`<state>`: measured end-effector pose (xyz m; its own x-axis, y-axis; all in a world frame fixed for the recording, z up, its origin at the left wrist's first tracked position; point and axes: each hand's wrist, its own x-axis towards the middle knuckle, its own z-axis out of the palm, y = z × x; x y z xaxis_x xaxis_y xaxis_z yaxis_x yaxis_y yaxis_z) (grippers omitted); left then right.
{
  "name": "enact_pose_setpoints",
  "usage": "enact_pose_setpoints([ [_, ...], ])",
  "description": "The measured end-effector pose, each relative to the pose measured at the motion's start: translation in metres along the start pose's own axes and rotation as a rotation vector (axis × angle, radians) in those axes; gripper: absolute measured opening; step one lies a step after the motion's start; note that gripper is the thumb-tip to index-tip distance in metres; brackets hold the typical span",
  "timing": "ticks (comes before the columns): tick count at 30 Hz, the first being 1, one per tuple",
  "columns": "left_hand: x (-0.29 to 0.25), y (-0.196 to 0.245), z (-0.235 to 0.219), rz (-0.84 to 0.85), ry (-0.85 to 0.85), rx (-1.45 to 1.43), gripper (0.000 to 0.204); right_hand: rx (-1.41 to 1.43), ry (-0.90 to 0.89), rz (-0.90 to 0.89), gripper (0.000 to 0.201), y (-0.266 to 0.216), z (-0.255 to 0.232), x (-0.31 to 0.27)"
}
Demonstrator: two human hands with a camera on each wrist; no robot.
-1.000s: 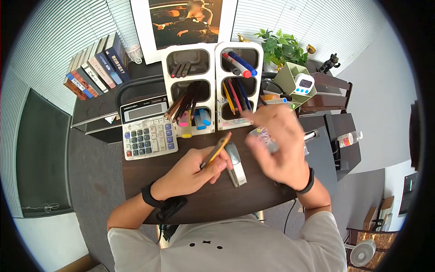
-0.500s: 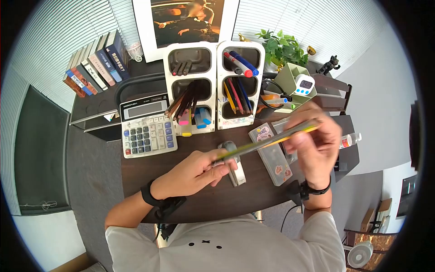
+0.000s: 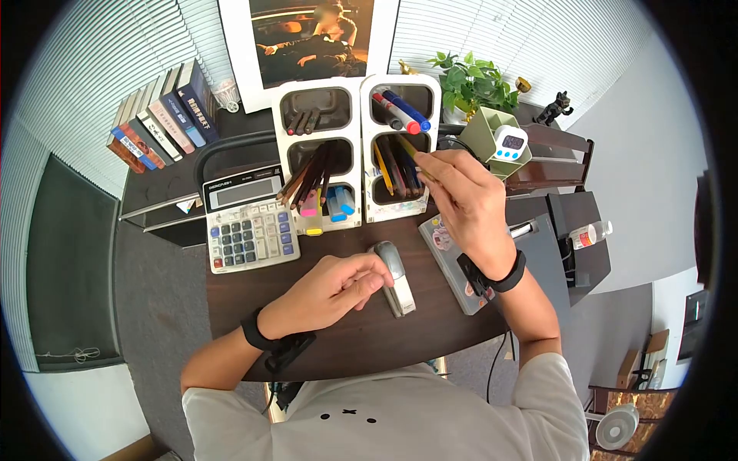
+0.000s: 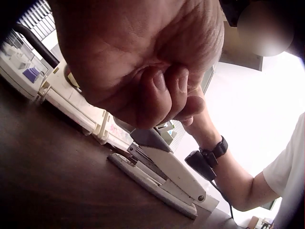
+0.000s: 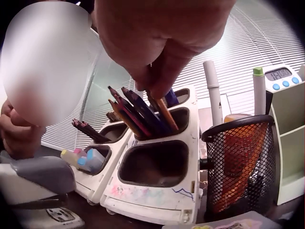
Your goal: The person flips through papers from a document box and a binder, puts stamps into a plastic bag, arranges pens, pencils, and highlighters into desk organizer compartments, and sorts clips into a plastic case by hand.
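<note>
My right hand point(image 3: 470, 200) pinches a yellowish pencil point(image 5: 164, 115) between thumb and fingers. Its lower end is inside the middle compartment of the right white desk organizer point(image 5: 147, 202), beside several colored pencils point(image 5: 138, 113). In the right wrist view, the compartment nearest the camera holds nothing. Over the desk my left hand point(image 3: 327, 296) hangs with loosely curled fingers and nothing in them. A grey and white stapler point(image 3: 400, 292) lies right by its fingertips. The left organizer point(image 3: 278, 123) holds dark pencils point(image 3: 314, 173) and highlighters point(image 3: 311, 211).
A calculator point(image 3: 254, 219) stands left of the organizers. On the right lie a stickered clear case point(image 3: 442, 244) and a grey folder point(image 3: 550, 257). Behind them are a black mesh cup point(image 5: 240, 167) with markers and a green holder with a white timer point(image 3: 510, 144). Books point(image 3: 165, 115) stand at the far left.
The pencil has passed from my left hand to my right, which has carried it up and forward to the right organizer. My left hand has stayed near the stapler, now without the pencil.
</note>
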<state>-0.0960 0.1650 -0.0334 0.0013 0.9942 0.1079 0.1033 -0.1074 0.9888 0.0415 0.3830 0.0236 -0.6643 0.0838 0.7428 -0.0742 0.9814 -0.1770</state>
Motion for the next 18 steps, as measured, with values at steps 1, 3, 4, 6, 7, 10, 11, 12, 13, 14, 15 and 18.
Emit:
enact_pose_setpoints([
  [1, 0.0, -0.001, 0.0, -0.001, -0.003, -0.005, 0.033, -0.002, 0.01, 0.063, 0.028, -0.001, 0.001, -0.001],
  [3, 0.0, -0.001, 0.0, -0.002, -0.003, -0.013, 0.032, -0.002, 0.016, 0.124, 0.029, -0.003, 0.003, 0.001],
  [4, 0.001, 0.0, 0.0, -0.018, -0.005, -0.008, 0.031, -0.001, 0.008, 0.119, 0.029, -0.005, 0.004, 0.004],
  [6, 0.002, 0.0, 0.001, -0.036, -0.018, -0.004, 0.03, -0.006, 0.002, 0.123, 0.029, -0.005, 0.005, 0.005],
  [7, 0.002, -0.002, 0.001, -0.043, -0.023, 0.011, 0.029, -0.009, -0.02, 0.123, 0.029, -0.003, 0.008, 0.005],
  [10, 0.002, -0.001, 0.0, -0.036, -0.025, 0.025, 0.028, -0.027, -0.063, 0.129, 0.031, -0.001, 0.009, 0.003],
  [11, 0.001, -0.001, 0.001, -0.025, -0.024, 0.021, 0.027, -0.012, -0.049, 0.152, 0.032, -0.001, 0.009, 0.002],
  [12, 0.001, 0.001, 0.0, -0.028, -0.021, 0.017, 0.027, 0.002, -0.035, 0.176, 0.033, -0.001, 0.009, 0.001],
  [13, 0.002, 0.002, -0.002, -0.029, -0.015, 0.071, 0.023, 0.006, -0.04, 0.179, 0.033, 0.0, 0.008, 0.002],
  [14, 0.002, 0.003, -0.003, -0.034, -0.011, 0.121, 0.019, -0.015, -0.07, 0.157, 0.037, 0.001, 0.007, 0.004],
  [15, 0.003, 0.001, -0.003, -0.018, 0.013, 0.187, 0.016, -0.033, -0.105, 0.143, 0.041, 0.0, 0.006, 0.004],
  [18, 0.002, -0.01, -0.004, 0.005, 0.103, 0.304, 0.016, -0.119, -0.124, 0.148, 0.055, -0.016, -0.004, 0.002],
])
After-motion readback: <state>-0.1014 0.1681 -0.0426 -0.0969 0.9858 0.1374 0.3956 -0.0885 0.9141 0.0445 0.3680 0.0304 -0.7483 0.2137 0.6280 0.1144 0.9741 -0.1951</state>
